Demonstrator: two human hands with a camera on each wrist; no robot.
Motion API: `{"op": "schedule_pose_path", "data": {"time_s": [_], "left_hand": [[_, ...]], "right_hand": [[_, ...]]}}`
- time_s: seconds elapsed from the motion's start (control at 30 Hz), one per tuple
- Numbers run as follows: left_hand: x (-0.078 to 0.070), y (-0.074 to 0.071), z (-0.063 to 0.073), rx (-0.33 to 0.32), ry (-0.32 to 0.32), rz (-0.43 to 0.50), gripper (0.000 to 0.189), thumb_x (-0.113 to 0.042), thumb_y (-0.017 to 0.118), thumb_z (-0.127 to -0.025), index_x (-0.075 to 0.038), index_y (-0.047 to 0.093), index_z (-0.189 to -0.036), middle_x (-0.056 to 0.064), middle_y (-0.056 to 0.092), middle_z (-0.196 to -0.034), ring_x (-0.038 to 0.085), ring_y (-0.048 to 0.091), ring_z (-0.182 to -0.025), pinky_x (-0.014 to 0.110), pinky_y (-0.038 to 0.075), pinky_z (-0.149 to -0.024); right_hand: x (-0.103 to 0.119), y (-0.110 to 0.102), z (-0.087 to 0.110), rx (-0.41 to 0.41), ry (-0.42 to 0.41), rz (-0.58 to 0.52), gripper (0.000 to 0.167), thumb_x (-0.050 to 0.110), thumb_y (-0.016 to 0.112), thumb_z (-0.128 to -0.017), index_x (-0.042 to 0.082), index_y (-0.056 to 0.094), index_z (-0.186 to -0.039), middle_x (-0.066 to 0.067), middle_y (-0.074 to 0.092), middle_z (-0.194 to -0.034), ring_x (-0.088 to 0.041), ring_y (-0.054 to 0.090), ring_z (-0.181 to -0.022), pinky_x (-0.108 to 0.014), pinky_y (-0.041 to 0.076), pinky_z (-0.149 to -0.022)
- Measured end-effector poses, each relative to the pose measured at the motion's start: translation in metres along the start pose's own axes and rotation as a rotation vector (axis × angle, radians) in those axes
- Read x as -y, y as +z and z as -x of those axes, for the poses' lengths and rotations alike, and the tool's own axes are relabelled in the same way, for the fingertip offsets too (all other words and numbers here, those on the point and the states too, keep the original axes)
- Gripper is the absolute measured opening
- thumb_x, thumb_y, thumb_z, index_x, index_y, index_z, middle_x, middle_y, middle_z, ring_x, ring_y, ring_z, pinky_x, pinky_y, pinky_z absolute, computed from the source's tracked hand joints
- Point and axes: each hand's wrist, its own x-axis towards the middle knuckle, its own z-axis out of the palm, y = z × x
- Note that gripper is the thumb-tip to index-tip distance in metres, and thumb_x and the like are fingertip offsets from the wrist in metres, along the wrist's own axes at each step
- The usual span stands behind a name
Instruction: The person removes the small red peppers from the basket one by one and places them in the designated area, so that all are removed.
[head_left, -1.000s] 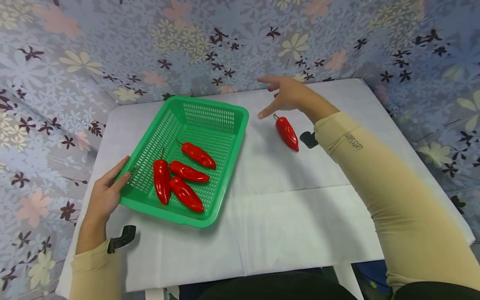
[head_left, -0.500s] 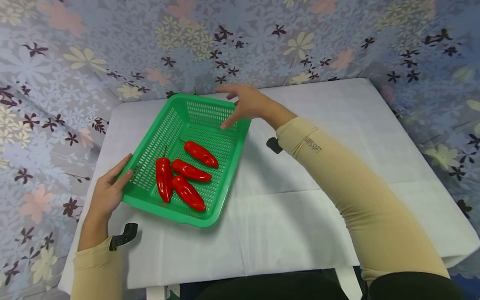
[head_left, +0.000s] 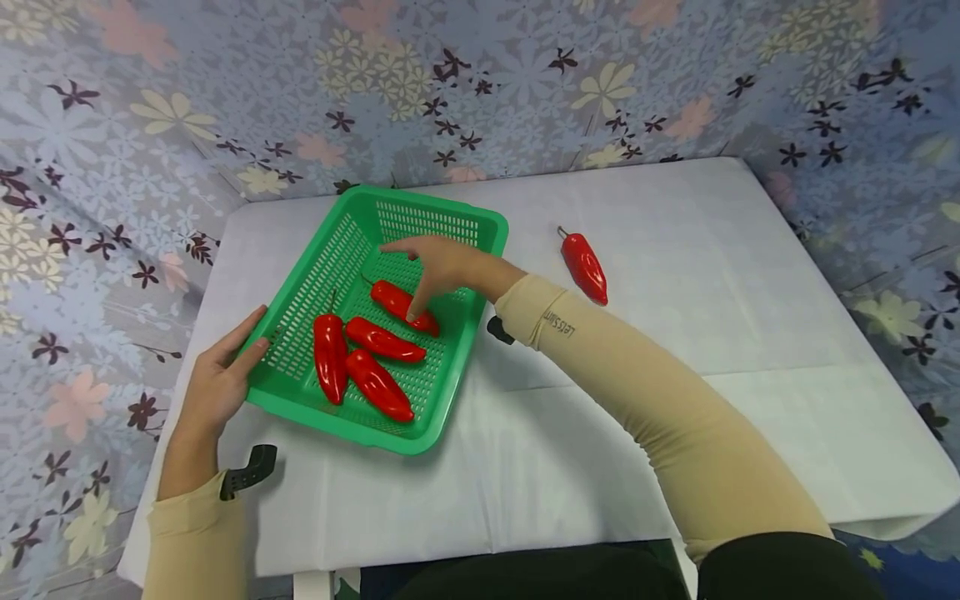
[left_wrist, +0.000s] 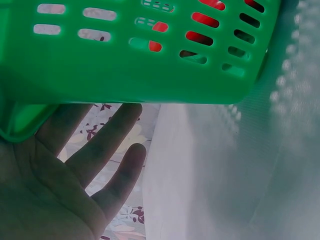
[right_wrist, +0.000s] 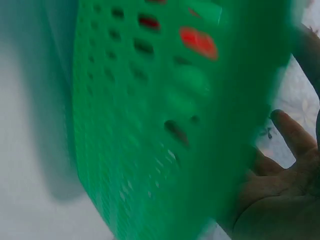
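Note:
A green plastic basket (head_left: 330, 426) stands tilted at an angle on the white-covered table, with several red peppers (head_left: 379, 385) lying on its floor. My left hand (head_left: 213, 385) holds its near left rim, thumb over the edge; in the left wrist view, fingers (left_wrist: 107, 142) of that hand extend below the rim. Over the basket's inside reaches my right hand (head_left: 441, 265), fingers spread. Its thumb lies across the view of the uppermost red pepper (head_left: 392, 297); whether they touch I cannot tell. Another red pepper (head_left: 585, 265) lies on the table to the right.
The white cloth (head_left: 675, 308) covers the table (head_left: 570, 500). Flowered fabric (head_left: 525, 83) rises behind and beside it. A black wrist mount (head_left: 251, 473) sticks out at the left cuff, another (head_left: 499, 330) at the right cuff.
My right hand has moved left, from beside the lone pepper across the basket's rim to above the peppers inside. The left hand and the basket keep their places.

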Motion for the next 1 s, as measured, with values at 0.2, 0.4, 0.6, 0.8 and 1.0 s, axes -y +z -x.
{"op": "schedule_pose_path", "data": {"time_s": [0.2, 0.4, 0.6, 0.8, 1.0], "left_hand": [[0.001, -0.001, 0.000, -0.008, 0.008, -0.003, 0.052, -0.033, 0.051, -0.107, -0.026, 0.038, -0.156, 0.008, 0.034, -0.160, 0.029, 0.031, -0.143, 0.041, 0.027, -0.111], [0.003, -0.001, -0.001, 0.001, 0.017, 0.021, 0.052, -0.033, 0.051, -0.106, -0.024, 0.038, -0.156, 0.010, 0.032, -0.160, 0.032, 0.028, -0.145, 0.052, 0.023, -0.114], [0.001, -0.001, 0.000, 0.005, 0.025, 0.018, 0.053, -0.032, 0.051, -0.106, -0.022, 0.038, -0.156, 0.011, 0.033, -0.160, 0.033, 0.028, -0.145, 0.057, 0.023, -0.113], [0.001, 0.000, 0.000, 0.007, 0.020, 0.002, 0.052, -0.033, 0.051, -0.107, -0.024, 0.038, -0.156, 0.010, 0.034, -0.160, 0.032, 0.031, -0.143, 0.054, 0.026, -0.111], [0.001, 0.000, 0.000, 0.005, 0.011, 0.006, 0.052, -0.032, 0.050, -0.107, -0.024, 0.037, -0.157, 0.010, 0.033, -0.160, 0.035, 0.030, -0.144, 0.059, 0.025, -0.111]], "right_hand": [[-0.001, 0.022, -0.011, 0.045, -0.002, 0.053, 0.107, 0.015, 0.093, -0.073, 0.024, 0.032, -0.160, -0.003, 0.034, -0.161, -0.022, 0.037, -0.140, -0.036, 0.043, -0.102], [-0.003, 0.038, -0.018, 0.087, -0.024, 0.079, 0.099, 0.010, 0.088, -0.079, 0.023, 0.033, -0.160, -0.005, 0.041, -0.154, -0.021, 0.045, -0.124, -0.029, 0.048, -0.090], [-0.006, 0.048, -0.019, 0.102, -0.023, 0.055, 0.087, 0.005, 0.081, -0.084, 0.020, 0.038, -0.158, -0.009, 0.052, -0.131, -0.021, 0.052, -0.106, -0.027, 0.053, -0.075], [-0.008, 0.050, -0.020, 0.112, 0.026, -0.019, 0.084, -0.003, 0.075, -0.086, 0.024, 0.039, -0.157, -0.012, 0.049, -0.129, -0.026, 0.064, -0.077, -0.034, 0.056, -0.068], [-0.008, 0.049, -0.023, 0.090, 0.072, -0.050, 0.086, -0.005, 0.076, -0.083, 0.028, 0.042, -0.155, -0.012, 0.047, -0.132, -0.024, 0.062, -0.070, -0.035, 0.056, -0.067]]}}
